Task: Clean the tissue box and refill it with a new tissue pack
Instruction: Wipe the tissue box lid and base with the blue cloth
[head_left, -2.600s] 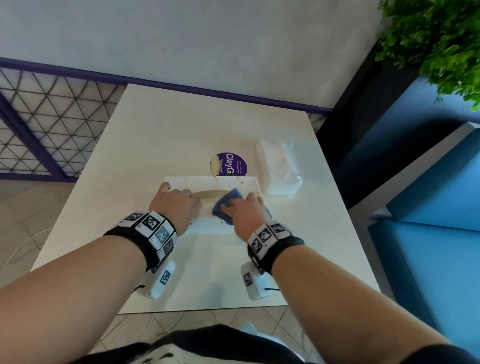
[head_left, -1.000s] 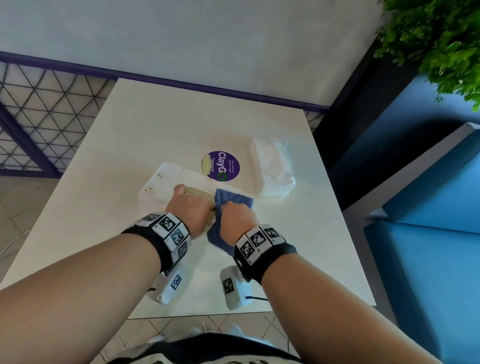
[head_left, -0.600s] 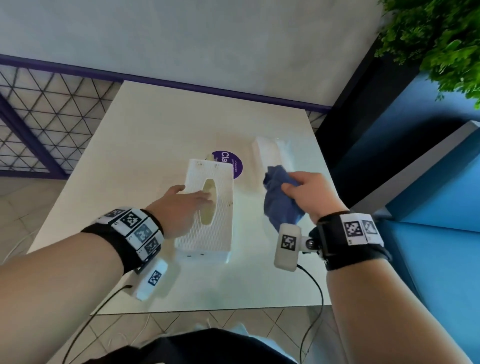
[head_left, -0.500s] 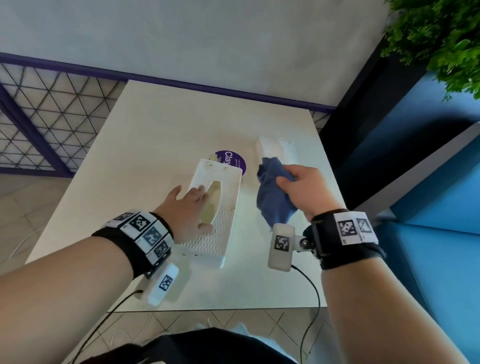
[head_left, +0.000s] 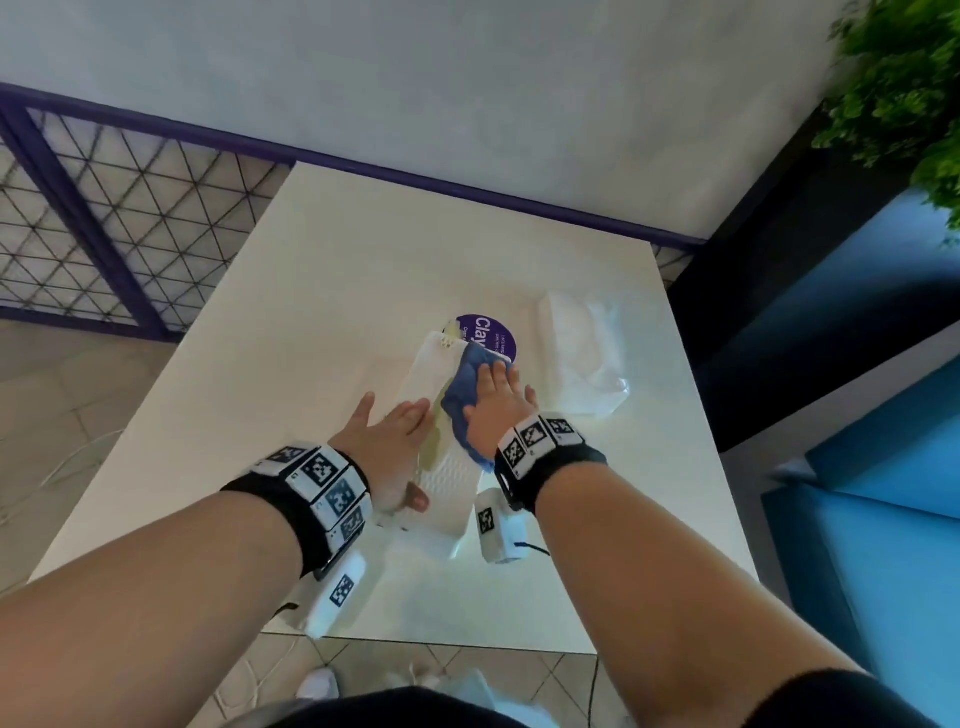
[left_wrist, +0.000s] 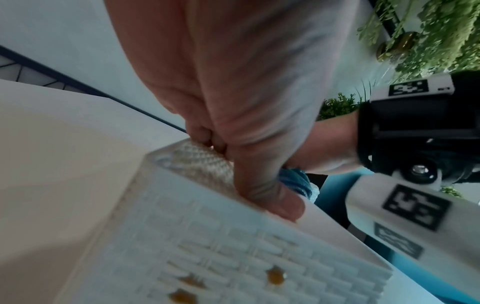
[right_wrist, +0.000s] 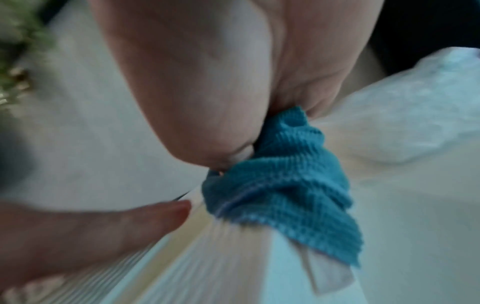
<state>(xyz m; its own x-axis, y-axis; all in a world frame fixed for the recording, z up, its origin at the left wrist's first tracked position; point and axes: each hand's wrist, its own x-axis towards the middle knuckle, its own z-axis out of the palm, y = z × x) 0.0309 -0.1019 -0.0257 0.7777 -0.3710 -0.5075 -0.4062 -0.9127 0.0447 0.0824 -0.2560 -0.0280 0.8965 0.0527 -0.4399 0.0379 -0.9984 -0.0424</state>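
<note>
A white tissue box (head_left: 451, 415) is lying lengthwise away from the person on the table (head_left: 322, 312), left hand (head_left: 387, 441) pressing flat on it, right hand (head_left: 496, 402) pressing a blue cloth (head_left: 462, 395) along its right half, tissue pack (head_left: 582, 364) waiting just right

It looks like a small café or eating place. A white table (head_left: 322, 291) stands against a wall, with a blue bench seat (head_left: 883, 545), a round purple sticker (head_left: 496, 332) and a green plant (head_left: 904, 88) near it.
</note>
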